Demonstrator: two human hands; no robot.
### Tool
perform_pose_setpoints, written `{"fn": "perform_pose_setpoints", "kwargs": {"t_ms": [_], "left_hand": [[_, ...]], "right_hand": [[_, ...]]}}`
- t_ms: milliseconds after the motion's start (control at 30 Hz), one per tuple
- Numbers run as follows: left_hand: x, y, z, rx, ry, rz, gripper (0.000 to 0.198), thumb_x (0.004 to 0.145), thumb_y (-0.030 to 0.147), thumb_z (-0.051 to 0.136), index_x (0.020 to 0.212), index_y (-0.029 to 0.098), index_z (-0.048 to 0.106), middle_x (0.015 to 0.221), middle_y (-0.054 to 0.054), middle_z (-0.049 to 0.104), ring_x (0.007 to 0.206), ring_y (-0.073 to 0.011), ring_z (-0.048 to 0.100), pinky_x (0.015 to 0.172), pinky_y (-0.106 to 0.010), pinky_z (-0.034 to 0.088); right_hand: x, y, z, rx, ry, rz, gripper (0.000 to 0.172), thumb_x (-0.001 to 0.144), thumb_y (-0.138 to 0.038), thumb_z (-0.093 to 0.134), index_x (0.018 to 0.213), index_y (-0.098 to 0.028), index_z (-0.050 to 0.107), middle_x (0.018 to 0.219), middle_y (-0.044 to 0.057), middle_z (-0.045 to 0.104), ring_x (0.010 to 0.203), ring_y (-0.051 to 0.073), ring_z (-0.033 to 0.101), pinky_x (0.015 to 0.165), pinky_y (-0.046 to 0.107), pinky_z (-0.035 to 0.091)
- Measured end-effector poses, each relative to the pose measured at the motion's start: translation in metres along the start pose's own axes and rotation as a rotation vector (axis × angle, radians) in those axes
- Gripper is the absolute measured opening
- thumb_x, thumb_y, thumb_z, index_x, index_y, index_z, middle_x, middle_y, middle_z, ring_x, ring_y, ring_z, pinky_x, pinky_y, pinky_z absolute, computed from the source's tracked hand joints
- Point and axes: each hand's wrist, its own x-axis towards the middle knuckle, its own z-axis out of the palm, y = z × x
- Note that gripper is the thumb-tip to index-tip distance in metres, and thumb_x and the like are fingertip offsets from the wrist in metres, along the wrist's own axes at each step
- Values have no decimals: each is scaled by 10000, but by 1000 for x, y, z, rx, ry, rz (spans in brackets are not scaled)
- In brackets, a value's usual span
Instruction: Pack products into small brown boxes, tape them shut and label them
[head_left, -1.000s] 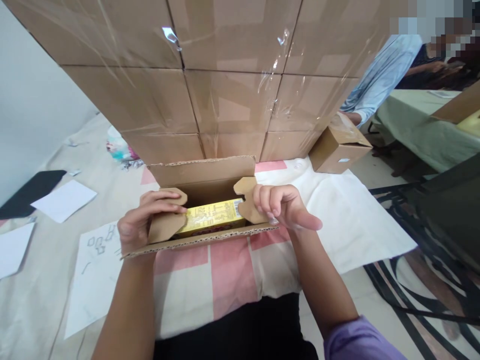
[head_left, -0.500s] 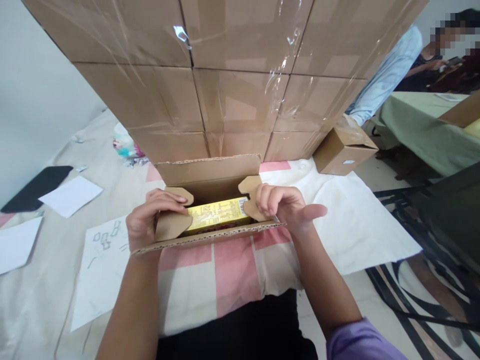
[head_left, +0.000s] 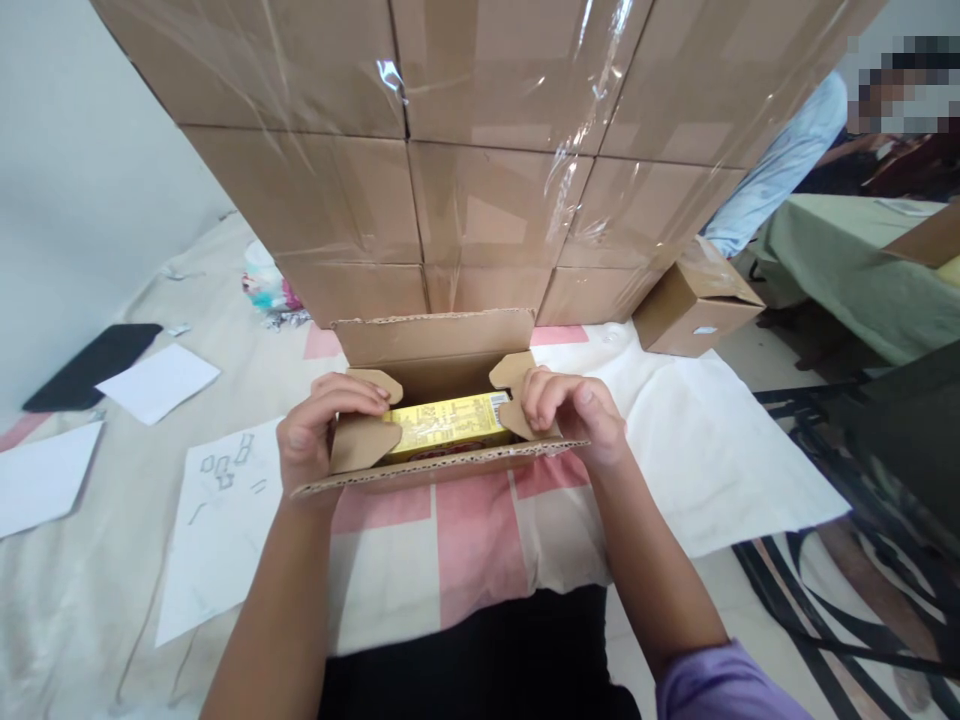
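An open cardboard box (head_left: pixel 442 335) rests on the cloth in front of me, its back flap upright and its front flap folded outward towards me. Inside lies a yellow printed carton (head_left: pixel 450 422) with a barcode at its right end. My left hand (head_left: pixel 319 430) is closed around the box's left end, fingers over the notched left side flap (head_left: pixel 366 442). At the other end, the curled fingers of my right hand (head_left: pixel 574 408) grip the right side flap (head_left: pixel 517 372). Both side flaps are bent inward and partly cover the yellow carton's ends.
A tall stack of film-wrapped cardboard boxes (head_left: pixel 495 205) stands right behind. One taped box (head_left: pixel 694 300) sits at the right, near a person's blue-clad leg (head_left: pixel 780 160). Papers (head_left: pixel 225 540) and a dark flat pad (head_left: pixel 94 365) lie at left; a dark chair (head_left: pixel 885 440) is at right.
My right thumb, stretched outward before, has come in against the fingers. The view has shifted slightly, and both hands stay at the box's ends.
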Motion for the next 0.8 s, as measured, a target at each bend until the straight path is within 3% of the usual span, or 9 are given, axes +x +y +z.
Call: {"fn": "perform_pose_setpoints", "kwargs": {"t_ms": [100, 233, 300, 367, 400, 467, 567, 667, 800], "left_hand": [[-1, 2, 2, -97, -26, 9, 670, 977, 711, 372, 804, 205, 776, 890, -100, 628, 875, -262, 654, 877, -456, 539], [0, -1, 6, -71, 118, -69, 501, 909, 674, 558, 1105, 261, 763, 1331, -92, 538, 1339, -324, 476, 1132, -458, 427], [2, -6, 6, -160, 63, -183, 590, 833, 659, 667, 1326, 335, 659, 1489, -58, 485, 1435, -336, 406, 1126, -467, 440], [3, -11, 4, -267, -13, -242, 705, 805, 596, 731, 1454, 420, 519, 1467, -41, 540, 1356, -319, 512, 1056, -466, 492], [4, -13, 3, -296, -26, -235, 723, 803, 559, 749, 1466, 438, 488, 1413, -39, 581, 1287, -306, 567, 1030, -459, 506], [5, -14, 2, -282, -13, -174, 618, 807, 514, 760, 1381, 389, 569, 1285, -46, 636, 1200, -284, 608, 1030, -436, 497], [6, -7, 5, -216, 31, -110, 358, 832, 500, 722, 1085, 247, 704, 1165, -79, 646, 1211, -287, 573, 1102, -419, 432], [6, 1, 9, -219, 52, -124, 279, 862, 447, 685, 1029, 224, 698, 1171, -88, 630, 1214, -277, 550, 1109, -399, 410], [5, 3, 11, -218, 23, -119, 272, 895, 441, 645, 1042, 216, 686, 1192, -96, 622, 1224, -278, 541, 1127, -405, 383]], "right_hand": [[-2, -2, 3, -133, 6, -3, 604, 1056, -559, 311, 726, -219, 687, 675, 46, 631, 653, 201, 548, 789, 416, 391], [-2, -1, 5, -238, -5, -29, 649, 1040, -632, 286, 711, -222, 667, 679, 38, 644, 650, 201, 552, 804, 425, 384], [-2, 0, 5, -267, -25, -43, 652, 1012, -689, 309, 718, -225, 661, 687, 35, 649, 649, 204, 553, 809, 429, 382], [-2, 1, 5, -281, -30, -64, 706, 961, -784, 285, 735, -232, 663, 700, 37, 652, 653, 211, 554, 812, 438, 381], [-3, 2, 4, -285, -23, -77, 747, 931, -831, 257, 744, -235, 667, 703, 38, 651, 650, 214, 552, 809, 442, 382], [-4, 4, 5, -297, -5, -99, 813, 886, -890, 212, 760, -236, 679, 702, 40, 645, 642, 215, 548, 799, 446, 386], [-5, 7, 8, -300, 52, -93, 788, 934, -835, 214, 753, -232, 689, 695, 41, 642, 634, 209, 556, 757, 436, 412], [-6, 10, 13, -255, 244, -106, 612, 1041, -619, 333, 724, -234, 688, 679, 32, 644, 637, 196, 584, 704, 408, 461], [-4, 9, 18, -207, 527, -90, 263, 1024, -409, 553, 849, -253, 672, 686, -24, 622, 546, 139, 592, 655, 365, 558]]}}
